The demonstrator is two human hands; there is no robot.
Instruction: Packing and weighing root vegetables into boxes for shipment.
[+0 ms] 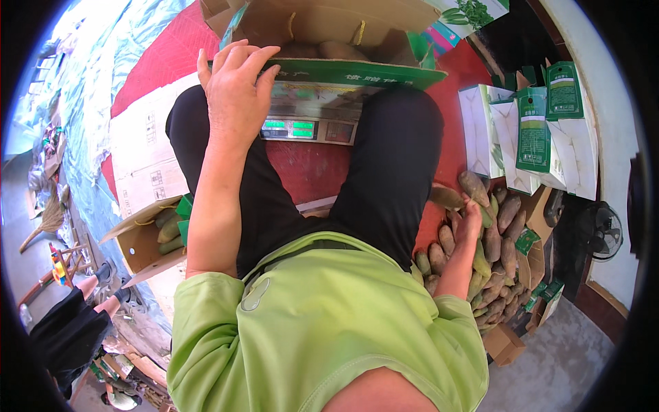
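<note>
One brown tuber (446, 197) juts leftward from the right hand (470, 221), which seemingly grips its end.

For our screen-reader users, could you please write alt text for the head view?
A person's left hand touches the edge of an open box by a digital scale, while the right hand is at a heap of brownish tubers.
</note>
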